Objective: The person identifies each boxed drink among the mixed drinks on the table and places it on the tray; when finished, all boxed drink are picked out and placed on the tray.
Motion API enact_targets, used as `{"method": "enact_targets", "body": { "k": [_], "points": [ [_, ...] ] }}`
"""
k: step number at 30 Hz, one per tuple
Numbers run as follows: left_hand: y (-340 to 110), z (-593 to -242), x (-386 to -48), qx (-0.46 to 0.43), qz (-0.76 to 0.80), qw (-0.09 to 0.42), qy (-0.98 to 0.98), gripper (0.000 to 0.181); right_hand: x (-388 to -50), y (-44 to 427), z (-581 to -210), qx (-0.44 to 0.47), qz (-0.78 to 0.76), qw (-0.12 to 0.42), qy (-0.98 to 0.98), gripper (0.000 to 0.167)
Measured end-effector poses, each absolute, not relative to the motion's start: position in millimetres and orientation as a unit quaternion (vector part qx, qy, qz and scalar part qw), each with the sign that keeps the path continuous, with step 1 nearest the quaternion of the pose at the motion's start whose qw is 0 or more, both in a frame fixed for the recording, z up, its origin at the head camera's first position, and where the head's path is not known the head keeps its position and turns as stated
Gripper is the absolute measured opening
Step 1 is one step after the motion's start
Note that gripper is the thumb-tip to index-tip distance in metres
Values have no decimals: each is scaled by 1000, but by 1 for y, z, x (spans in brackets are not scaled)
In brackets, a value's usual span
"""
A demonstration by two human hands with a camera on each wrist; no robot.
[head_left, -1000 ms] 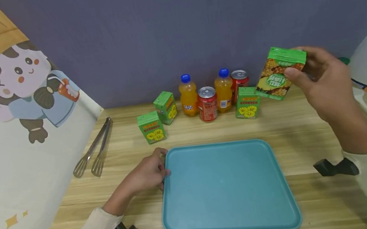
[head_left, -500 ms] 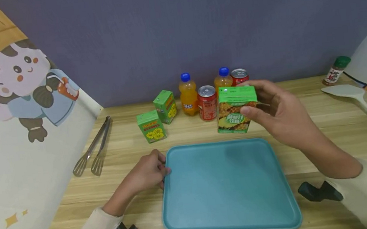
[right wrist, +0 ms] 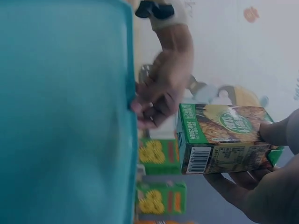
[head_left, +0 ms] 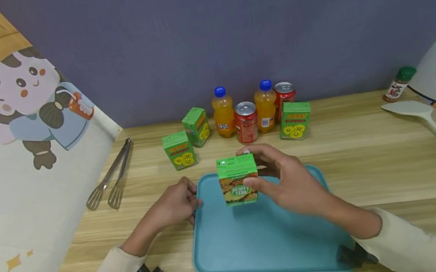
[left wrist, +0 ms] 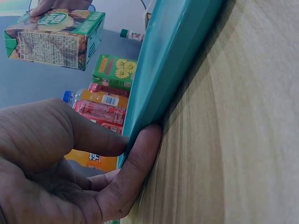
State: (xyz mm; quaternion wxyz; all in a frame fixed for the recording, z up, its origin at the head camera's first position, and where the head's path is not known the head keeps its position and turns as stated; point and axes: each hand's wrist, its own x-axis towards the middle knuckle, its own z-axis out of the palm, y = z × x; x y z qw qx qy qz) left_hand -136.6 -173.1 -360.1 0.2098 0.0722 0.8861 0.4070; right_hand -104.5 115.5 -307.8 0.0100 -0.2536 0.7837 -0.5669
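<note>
A green and brown drink carton (head_left: 238,183) is gripped between the thumb and fingers of my right hand (head_left: 294,183). It hangs upright above the left part of a blue tray (head_left: 270,242), and the right wrist view shows a gap between the carton (right wrist: 229,137) and the tray (right wrist: 70,112). At the tray's left edge, my left hand (head_left: 175,203) pinches the rim; in the left wrist view its thumb lies over the rim (left wrist: 154,88) and a finger lies underneath.
Behind the tray stand green flower-print cartons (head_left: 179,150), orange soda bottles (head_left: 223,113) and red cans (head_left: 246,123). Metal tongs (head_left: 111,175) lie at left. A white-headed spatula (head_left: 421,110) and a green-capped seasoning bottle (head_left: 399,84) are at right.
My right hand has carried the carton from the back right leftward and nearer, to over the tray. My left hand has stayed at the rim.
</note>
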Motion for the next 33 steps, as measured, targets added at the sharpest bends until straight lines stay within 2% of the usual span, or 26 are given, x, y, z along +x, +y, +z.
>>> {"method": "enact_targets", "body": {
  "k": [11,17,21,33],
  "points": [
    [-174,-359,-135,82,404,196,890,18,-87,85,-333,-273,-593,73,754,47],
    [-175,-360,-135,95,405,191,889,25,-77,77,-341,-270,-601,103,745,44],
    [-174,-361,-134,85,410,193,887,24,-72,73,-348,-272,-598,127,743,41],
    [-175,-363,-136,90,411,196,886,20,-73,74,-352,-298,-535,125,780,40]
  ]
}}
